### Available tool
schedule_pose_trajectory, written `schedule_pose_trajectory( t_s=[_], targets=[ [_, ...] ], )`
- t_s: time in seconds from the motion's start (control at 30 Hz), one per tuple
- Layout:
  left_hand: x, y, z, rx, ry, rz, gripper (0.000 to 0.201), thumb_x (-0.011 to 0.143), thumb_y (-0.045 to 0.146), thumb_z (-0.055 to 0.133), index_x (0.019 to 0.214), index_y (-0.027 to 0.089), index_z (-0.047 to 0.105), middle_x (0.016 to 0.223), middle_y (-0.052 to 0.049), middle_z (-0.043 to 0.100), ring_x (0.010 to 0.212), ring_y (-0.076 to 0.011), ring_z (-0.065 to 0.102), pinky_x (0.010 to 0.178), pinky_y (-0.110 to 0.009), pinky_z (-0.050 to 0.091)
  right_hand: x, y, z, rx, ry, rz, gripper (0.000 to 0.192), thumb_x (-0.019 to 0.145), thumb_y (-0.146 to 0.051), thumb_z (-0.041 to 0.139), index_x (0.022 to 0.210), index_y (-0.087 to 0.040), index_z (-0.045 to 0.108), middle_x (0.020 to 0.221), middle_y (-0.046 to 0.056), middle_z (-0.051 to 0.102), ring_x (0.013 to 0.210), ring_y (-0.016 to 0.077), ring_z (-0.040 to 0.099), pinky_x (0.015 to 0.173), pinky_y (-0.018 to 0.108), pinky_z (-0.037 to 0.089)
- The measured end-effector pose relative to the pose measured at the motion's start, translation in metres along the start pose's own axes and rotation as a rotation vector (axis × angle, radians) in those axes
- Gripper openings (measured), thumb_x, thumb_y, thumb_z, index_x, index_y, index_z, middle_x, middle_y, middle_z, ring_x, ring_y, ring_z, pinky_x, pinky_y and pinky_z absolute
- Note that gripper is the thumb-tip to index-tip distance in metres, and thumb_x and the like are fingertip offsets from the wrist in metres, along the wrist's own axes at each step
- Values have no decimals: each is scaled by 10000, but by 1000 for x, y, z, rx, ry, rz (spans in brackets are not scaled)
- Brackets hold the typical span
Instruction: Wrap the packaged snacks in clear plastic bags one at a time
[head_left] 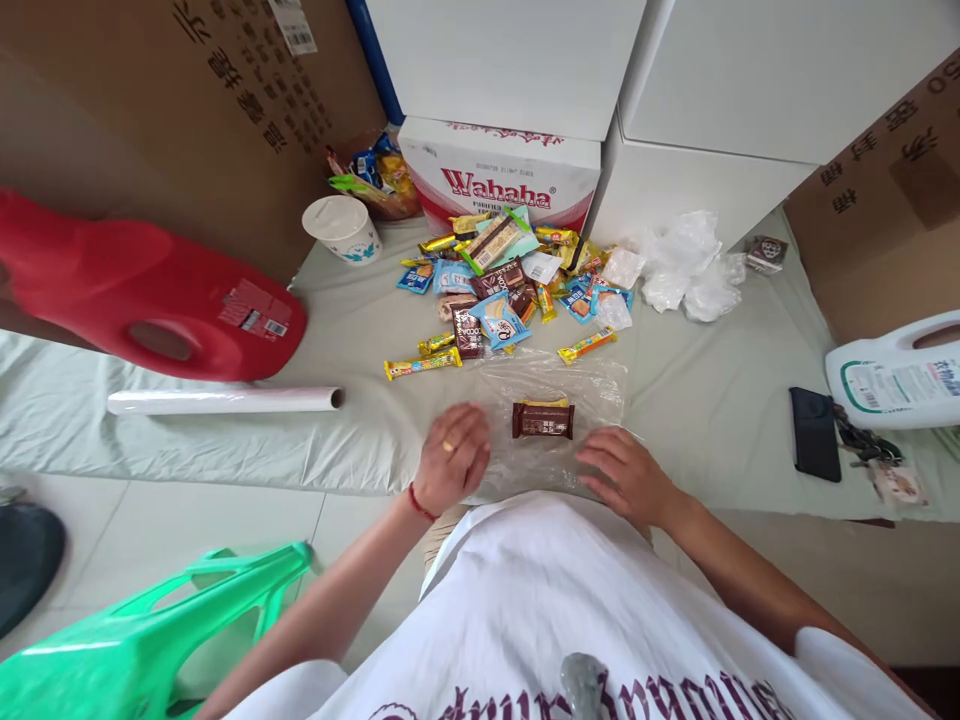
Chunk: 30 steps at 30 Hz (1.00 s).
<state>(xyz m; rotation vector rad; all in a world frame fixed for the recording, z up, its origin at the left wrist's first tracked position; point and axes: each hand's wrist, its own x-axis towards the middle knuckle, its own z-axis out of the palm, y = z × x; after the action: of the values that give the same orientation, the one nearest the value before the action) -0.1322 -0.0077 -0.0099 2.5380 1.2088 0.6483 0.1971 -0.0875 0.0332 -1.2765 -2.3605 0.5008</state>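
Lower centre: bars (543, 421) lie on film (600, 385) | left hand (453, 455) curls loosely, grip unclear | right hand (626, 473) half-open, seemingly empty | film likely flimsy, clingy; best held by edges

The brown packet (543, 422) partly covers a yellow packet (553, 403). Left hand (453, 452): slightly blurred. Frame edges crop the green stool (142, 640) and white bottle (900, 385).

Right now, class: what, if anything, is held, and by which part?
The brown packet is unheld; whether left hand or right hand grips the clear film is unclear.
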Motion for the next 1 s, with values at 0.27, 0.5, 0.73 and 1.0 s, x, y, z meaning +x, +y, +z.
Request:
schedule_pose_trajectory(
  t_s=[0.27, 0.5, 0.73, 1.0],
  targets=[
    [-37, -21, -10, -215, -290, 301, 189, 997, 304, 559, 1075, 240, 719, 1356, -109, 682, 1408, -270, 534, 1213, -499, 406, -52, 18, 35, 77, 62, 88, 235, 1039, -245, 501, 1078, -241, 733, 1137, 95, 722, 1113, 254, 620, 948, 464, 550],
    [9, -38, -40, -530, -426, -92, 255, 1014, 376, 485, 1045, 219, 683, 1022, -54, 771, 959, -199, 722, 860, -311, 568, -1, 28, -13, 256, -77, 195, 301, 1063, -367, 443, 968, -216, 686, 855, 61, 708, 804, 190, 626, 751, 322, 501],
    [89, -56, -30, -294, -269, -407, 114, 828, 280, 645, 849, 168, 651, 817, -30, 667, 776, -192, 624, 794, -347, 538, 63, 65, -31, 115, -226, 572, 247, 987, -317, 497, 934, -190, 701, 743, 8, 670, 673, 158, 569, 636, 252, 373],
    [82, -9, -51, 12, 507, -355, 196, 908, 143, 534, 1024, 191, 684, 1084, -120, 653, 1087, -285, 570, 1019, -470, 453, 84, 54, -43, -335, -203, 566, 267, 1015, -303, 490, 1125, -199, 710, 1117, 130, 694, 1047, 276, 580, 738, 318, 407]
  ],
)
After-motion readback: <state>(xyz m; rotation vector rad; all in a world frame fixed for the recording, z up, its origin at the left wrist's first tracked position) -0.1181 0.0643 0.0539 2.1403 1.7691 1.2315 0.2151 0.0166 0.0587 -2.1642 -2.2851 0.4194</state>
